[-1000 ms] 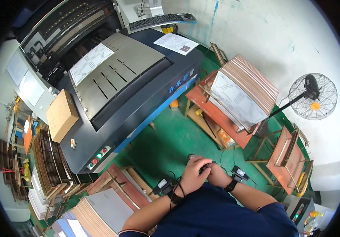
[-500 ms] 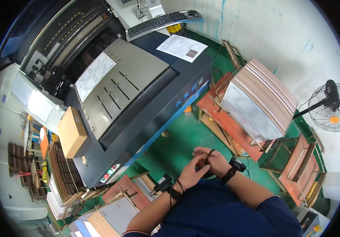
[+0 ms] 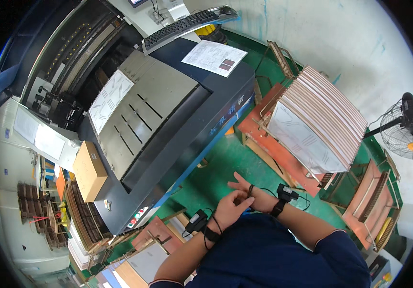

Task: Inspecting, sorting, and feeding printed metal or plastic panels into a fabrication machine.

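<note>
My hands are together low in front of my body. A thin black cord loop lies around my right hand, whose fingers are stretched out and partly apart. The fingers of my left hand are curled at this loop and appear to pinch it; the fingertips are partly hidden. Each wrist wears a black strap carrying a small black box, one box by the left wrist and another box by the right, with thin cables.
A large dark machine with a grey slotted plate stands ahead, bearing a paper sheet, a keyboard and a cardboard box. Right of it, stacked panels sit on a red rack table. A black fan stands at far right.
My right hand's fingers have spread and stretched left. My left hand has shifted slightly, with its fingers now at the cord loop. The view has turned slightly.
</note>
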Tool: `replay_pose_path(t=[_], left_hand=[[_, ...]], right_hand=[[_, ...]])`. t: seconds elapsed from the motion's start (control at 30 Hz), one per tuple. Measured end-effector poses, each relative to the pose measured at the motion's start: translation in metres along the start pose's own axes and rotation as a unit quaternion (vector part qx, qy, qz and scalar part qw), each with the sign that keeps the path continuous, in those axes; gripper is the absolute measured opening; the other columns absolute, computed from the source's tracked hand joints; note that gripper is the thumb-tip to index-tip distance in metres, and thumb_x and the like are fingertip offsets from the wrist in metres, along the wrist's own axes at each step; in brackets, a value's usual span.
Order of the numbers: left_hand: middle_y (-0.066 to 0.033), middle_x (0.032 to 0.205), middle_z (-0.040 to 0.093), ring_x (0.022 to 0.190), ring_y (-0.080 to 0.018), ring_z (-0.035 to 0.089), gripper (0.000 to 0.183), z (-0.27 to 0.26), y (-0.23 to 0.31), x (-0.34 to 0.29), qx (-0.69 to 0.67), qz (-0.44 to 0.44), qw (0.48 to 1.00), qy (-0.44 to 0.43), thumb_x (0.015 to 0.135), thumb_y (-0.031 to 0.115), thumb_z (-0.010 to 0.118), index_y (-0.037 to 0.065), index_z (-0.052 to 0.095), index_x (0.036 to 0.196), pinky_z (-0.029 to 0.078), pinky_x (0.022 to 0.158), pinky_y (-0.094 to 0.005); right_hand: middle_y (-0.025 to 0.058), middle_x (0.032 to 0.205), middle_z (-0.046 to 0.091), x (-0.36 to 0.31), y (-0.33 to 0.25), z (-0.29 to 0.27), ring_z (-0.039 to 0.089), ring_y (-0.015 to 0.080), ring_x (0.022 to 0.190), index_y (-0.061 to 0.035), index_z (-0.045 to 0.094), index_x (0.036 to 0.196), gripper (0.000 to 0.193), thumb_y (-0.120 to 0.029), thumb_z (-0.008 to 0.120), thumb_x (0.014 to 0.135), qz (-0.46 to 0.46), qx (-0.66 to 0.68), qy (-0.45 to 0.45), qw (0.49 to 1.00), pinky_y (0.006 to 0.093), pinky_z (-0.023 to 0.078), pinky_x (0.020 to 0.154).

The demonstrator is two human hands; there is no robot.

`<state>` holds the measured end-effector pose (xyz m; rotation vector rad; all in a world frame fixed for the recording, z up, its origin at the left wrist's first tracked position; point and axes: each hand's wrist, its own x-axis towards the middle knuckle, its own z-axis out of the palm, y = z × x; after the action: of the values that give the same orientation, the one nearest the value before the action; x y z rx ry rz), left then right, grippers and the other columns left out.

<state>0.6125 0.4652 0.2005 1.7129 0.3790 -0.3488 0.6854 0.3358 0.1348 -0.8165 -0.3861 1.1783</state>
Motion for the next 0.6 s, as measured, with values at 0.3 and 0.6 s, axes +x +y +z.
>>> replay_pose_path(t=[0.3, 0.6], left_hand=[[0.002, 0.07, 0.056, 0.063, -0.0043, 0.048, 0.024, -0.027, -0.006, -0.023, -0.056, -0.031, 0.998, -0.017, 0.082, 0.022, 0.064, -0.001, 0.061, 0.088, 0.038, 0.057, -0.02], [0.0013, 0.07, 0.057, 0.06, -0.004, 0.046, 0.021, -0.045, -0.008, -0.044, 0.037, 0.047, 0.998, -0.001, 0.082, 0.019, 0.063, 0.0, 0.061, 0.09, 0.037, 0.054, -0.0197]], right_hand=[[0.0162, 0.139, 0.031, 0.009, 0.007, 0.045, 0.049, 0.0155, 0.107, -0.0169, -0.005, 0.143, 0.09, 0.016, 0.046, 0.076, -0.03, -0.313, 0.075, 0.946, 0.0274, 0.038, 0.092], [0.0183, 0.118, 0.048, 0.017, 0.013, 0.063, 0.056, 0.0213, 0.093, -0.0112, -0.003, 0.143, 0.09, 0.011, 0.05, 0.073, -0.008, -0.342, 0.101, 0.934, 0.0286, 0.043, 0.082]])
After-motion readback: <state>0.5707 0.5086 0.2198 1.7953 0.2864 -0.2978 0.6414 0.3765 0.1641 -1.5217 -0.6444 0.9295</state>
